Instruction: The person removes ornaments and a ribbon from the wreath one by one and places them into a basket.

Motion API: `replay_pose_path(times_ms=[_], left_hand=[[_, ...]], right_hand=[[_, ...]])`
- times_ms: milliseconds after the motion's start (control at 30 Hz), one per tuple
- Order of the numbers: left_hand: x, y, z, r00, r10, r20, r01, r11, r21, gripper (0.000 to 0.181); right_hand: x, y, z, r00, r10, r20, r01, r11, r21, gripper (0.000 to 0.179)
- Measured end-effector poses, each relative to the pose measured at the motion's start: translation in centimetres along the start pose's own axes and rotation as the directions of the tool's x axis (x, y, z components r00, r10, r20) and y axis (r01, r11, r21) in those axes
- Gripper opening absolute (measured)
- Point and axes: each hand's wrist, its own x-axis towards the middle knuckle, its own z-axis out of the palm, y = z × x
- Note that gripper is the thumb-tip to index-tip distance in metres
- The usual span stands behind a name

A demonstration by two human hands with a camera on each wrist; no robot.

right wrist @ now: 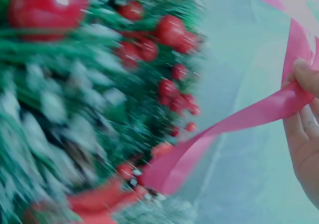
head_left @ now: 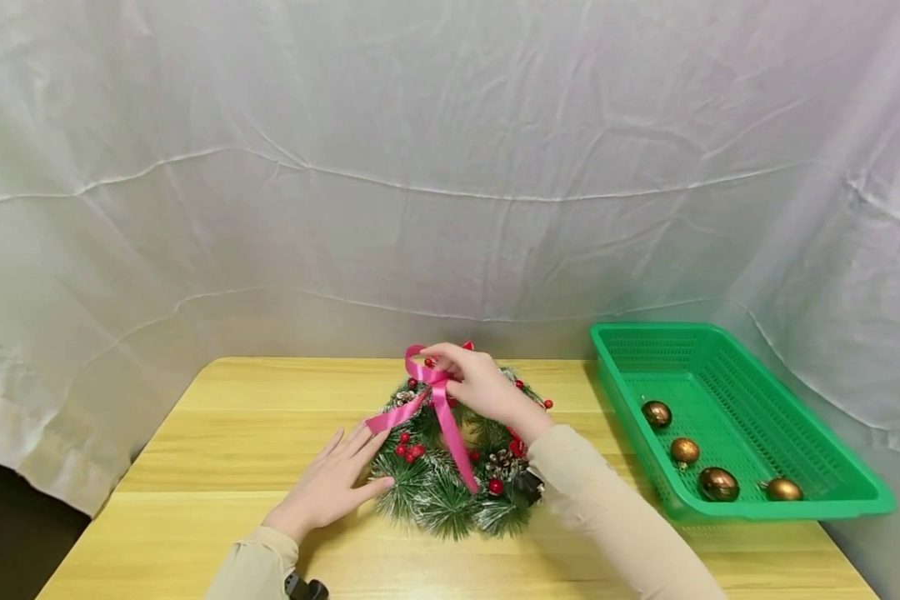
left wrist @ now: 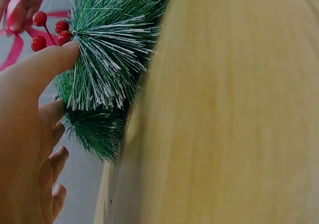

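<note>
A green wreath [head_left: 450, 504] with frosted needles, red berries and pine cones lies on the wooden table. Over its far left part, my right hand [head_left: 480, 383] pinches a pink ribbon [head_left: 453, 433] with a loop and dangling tails. The right wrist view shows thumb and fingers on the ribbon [right wrist: 249, 114], which runs back to the wreath beside a red decoration [right wrist: 99, 204]. My left hand [head_left: 333, 483] lies at the wreath's left edge with its fingers extended. In the left wrist view, its thumb touches the needles [left wrist: 107, 50] near red berries [left wrist: 40, 19].
A green plastic basket [head_left: 645, 483] stands on the right side of the table [head_left: 217, 450], holding several bronze ornaments [head_left: 718, 483]. Pale grey fabric [head_left: 450, 250] hangs behind and at both sides.
</note>
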Motion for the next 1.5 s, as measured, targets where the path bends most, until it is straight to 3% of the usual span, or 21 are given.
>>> replay_pose_path(times_ms=[133,367,633,833,1200,1500], left_hand=[[0.0,-0.1,0.2,0.999,0.025,-0.022,-0.025,1.0,0.005,0.08],[0.1,0.0,0.3,0.997,0.053,-0.054,-0.052,0.999,0.012,0.08],[0.2,-0.1,0.3,0.997,0.057,-0.057,-0.056,0.998,0.011,0.079],[0.3,-0.1,0.3,0.997,0.05,-0.054,-0.05,0.999,0.014,0.079],[0.3,-0.1,0.4,0.997,0.051,-0.053,-0.05,0.999,0.009,0.079],[0.3,-0.1,0.5,0.997,0.05,-0.054,-0.049,0.999,0.013,0.079]], right_hand=[[-0.5,-0.2,-1.9,0.995,-0.008,-0.1,0.017,0.997,0.082,0.051],[-2.0,-1.3,-5.4,0.979,0.107,-0.172,-0.071,0.976,0.205,0.054],[-3.8,-0.8,-7.5,0.959,0.147,-0.243,-0.079,0.959,0.271,0.02],[-4.4,-0.5,-8.7,0.951,0.142,-0.276,-0.048,0.945,0.323,0.015],[-5.5,-1.5,-11.4,0.917,0.147,-0.371,-0.019,0.945,0.327,0.014],[-8.0,-0.6,-14.3,0.897,0.174,-0.407,-0.068,0.963,0.262,0.013]])
